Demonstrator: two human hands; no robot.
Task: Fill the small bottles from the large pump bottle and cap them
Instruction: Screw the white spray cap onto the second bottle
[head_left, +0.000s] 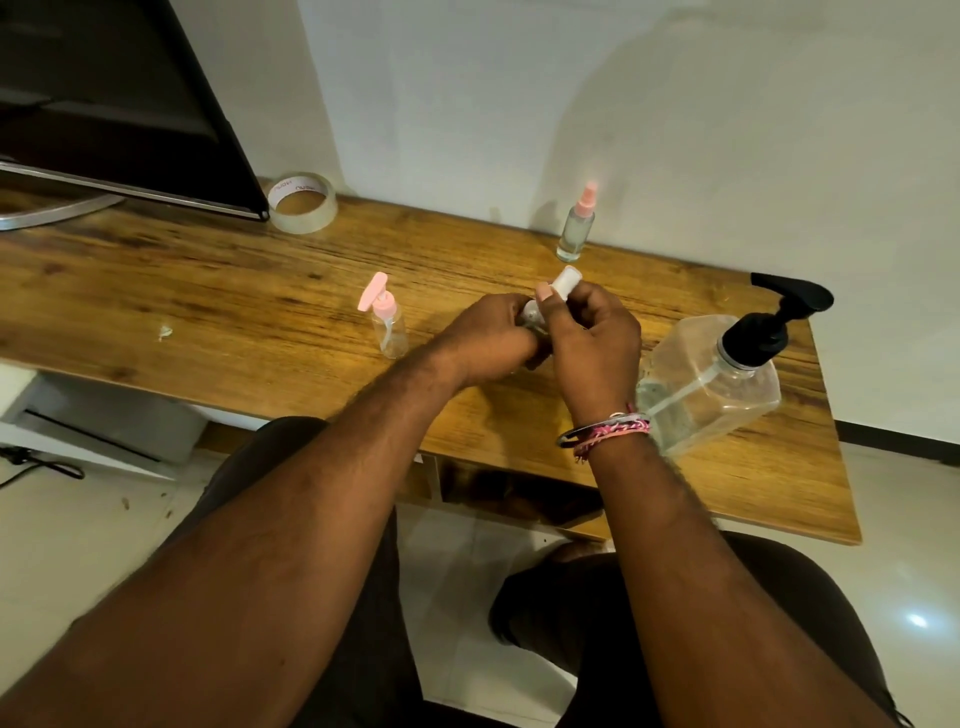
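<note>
We looked down from head height at a wooden counter (208, 270) set against a pale wall, with both of our bare forearms reaching over it. Our left hand (488, 338) and right hand (592, 338) met above the middle of the counter, and the grip of each was curled closed around one small bottle (532, 310) held between them; the right thumb and fingers pinched its white cap (565, 280), which pointed up and away from us. The hands hid most of the bottle, so we could not tell what was in it. Just left of the hands stood a small clear bottle with a pink pump top (387, 319), which looked empty. Farther back, near the wall, stood a slim clear spray bottle with a pink top (576, 228), and we could not tell its fill. To the right, close beside our right wrist, the large clear pump bottle (711, 384) with a black pump head stood on the counter, holding only a little clear liquid low down. A roll of clear tape (303, 202) lay at the back left, beside a dark monitor (104, 104).
</note>
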